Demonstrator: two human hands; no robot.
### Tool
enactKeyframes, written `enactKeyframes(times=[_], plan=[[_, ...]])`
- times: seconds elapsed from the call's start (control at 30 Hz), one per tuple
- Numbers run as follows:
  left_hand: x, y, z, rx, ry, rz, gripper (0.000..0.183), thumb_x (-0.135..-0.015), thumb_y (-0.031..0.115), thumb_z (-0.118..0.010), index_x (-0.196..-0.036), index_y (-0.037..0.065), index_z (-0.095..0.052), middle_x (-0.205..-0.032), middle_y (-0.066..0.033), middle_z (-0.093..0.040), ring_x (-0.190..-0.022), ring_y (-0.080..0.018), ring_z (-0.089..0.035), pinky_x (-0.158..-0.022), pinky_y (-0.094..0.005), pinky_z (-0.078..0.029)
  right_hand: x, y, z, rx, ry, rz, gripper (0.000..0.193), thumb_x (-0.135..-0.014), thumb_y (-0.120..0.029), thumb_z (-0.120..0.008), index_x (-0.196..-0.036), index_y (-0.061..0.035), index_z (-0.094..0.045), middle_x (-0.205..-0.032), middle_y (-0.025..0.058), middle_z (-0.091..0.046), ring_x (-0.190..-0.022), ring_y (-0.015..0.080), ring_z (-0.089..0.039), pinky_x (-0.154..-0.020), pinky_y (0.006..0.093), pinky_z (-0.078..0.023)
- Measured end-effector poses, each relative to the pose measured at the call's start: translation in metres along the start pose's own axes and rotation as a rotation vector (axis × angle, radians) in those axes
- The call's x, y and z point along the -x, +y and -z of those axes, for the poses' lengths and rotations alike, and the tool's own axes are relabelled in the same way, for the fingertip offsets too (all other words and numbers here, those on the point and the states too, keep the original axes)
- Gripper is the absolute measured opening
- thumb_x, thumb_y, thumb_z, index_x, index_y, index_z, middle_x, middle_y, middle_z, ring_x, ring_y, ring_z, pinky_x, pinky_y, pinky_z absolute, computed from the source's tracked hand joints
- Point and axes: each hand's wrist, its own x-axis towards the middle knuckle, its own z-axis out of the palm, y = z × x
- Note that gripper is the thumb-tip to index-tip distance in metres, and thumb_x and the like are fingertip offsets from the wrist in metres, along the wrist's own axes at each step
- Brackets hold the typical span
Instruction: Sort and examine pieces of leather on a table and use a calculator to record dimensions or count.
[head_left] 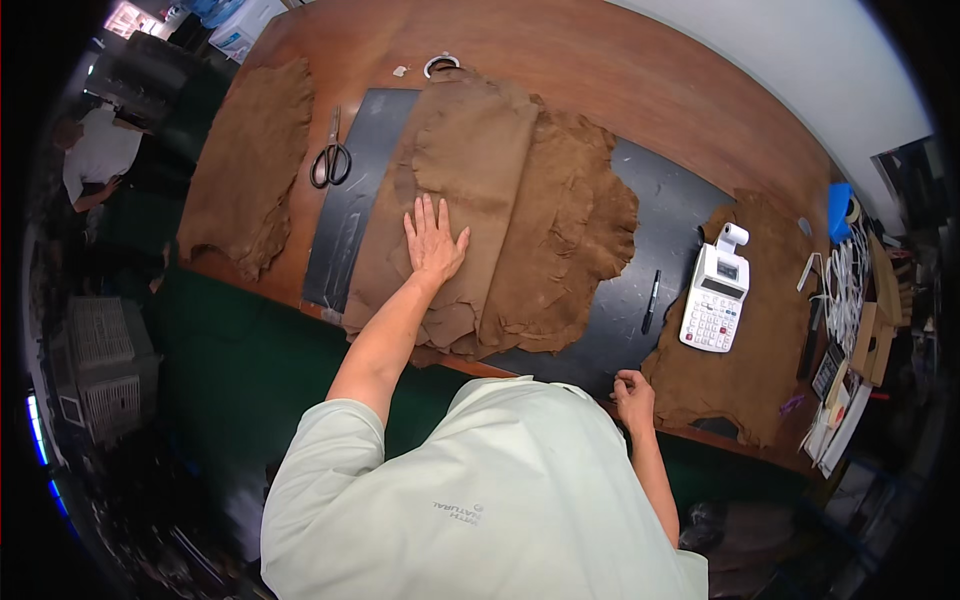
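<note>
My left hand lies flat, fingers spread, on a folded brown leather hide. This hide rests on a stack of hides, and a darker, wrinkled brown hide spreads out to its right. Under them is a black cutting mat. At the table's near edge, beside the mat, my right hand has its fingers curled in. Whatever they hold, if anything, is hidden. Just beyond it on the mat lies a black marker pen.
Black-handled scissors lie near another hide at the left. A white printing calculator sits on a hide at the right. A tape roll is at the back. Papers crowd the right end; a person is far left.
</note>
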Motion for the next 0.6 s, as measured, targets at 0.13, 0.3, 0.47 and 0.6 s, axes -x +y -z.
enactKeyframes(times=[0.13, 0.3, 0.47, 0.6], plan=[[0.021, 0.005, 0.014, 0.069, 0.099, 0.041, 0.077, -0.095, 0.042, -0.057, -0.153, -0.001, -0.032, -0.16, -0.0243, -0.026, -0.152, -0.0378, -0.016, -0.122, -0.0538, -0.012, -0.018, -0.004, 0.022, 0.01, 0.004, 0.072, 0.027, -0.09, -0.016, -0.062, -0.111, 0.0011, -0.067, -0.092, 0.0173, -0.073, -0.074, 0.0252, -0.072, -0.074, 0.0354, -0.056], [0.122, 0.038, 0.015, 0.267, 0.144, -0.159, 0.068, -0.093, 0.033, -0.06, -0.148, -0.002, -0.039, -0.153, -0.0267, -0.035, -0.147, -0.041, -0.026, -0.121, -0.0539, -0.019, -0.034, 0.041, 0.026, 0.179, 0.031, 0.254, 0.021, -0.086, -0.014, -0.061, -0.099, 0.0012, -0.068, -0.08, 0.0173, -0.069, -0.074, 0.0276, -0.07, -0.074, 0.0383, -0.055], [0.249, 0.065, 0.009, 0.351, 0.119, 0.062, 0.061, -0.097, 0.032, -0.057, -0.148, 0.004, -0.039, -0.154, -0.024, -0.032, -0.146, -0.0387, -0.028, -0.121, -0.0534, -0.021, -0.065, 0.052, 0.028, 0.148, -0.278, 0.25, 0.03, -0.087, -0.013, -0.064, -0.112, 0.0033, -0.065, -0.082, 0.014, -0.069, -0.064, 0.0221, -0.068, -0.057, 0.0341, -0.054], [0.327, 0.065, 0.007, 0.352, 0.041, 0.304, 0.057, -0.096, 0.033, -0.055, -0.146, 0.006, -0.044, -0.154, -0.0215, -0.035, -0.146, -0.036, -0.031, -0.12, -0.0497, -0.026, -0.095, 0.057, 0.022, -0.052, -0.499, 0.072, 0.019, -0.093, -0.011, -0.059, -0.103, 0.0045, -0.062, -0.079, 0.015, -0.069, -0.057, 0.0235, -0.067, -0.051, 0.0327, -0.056]])
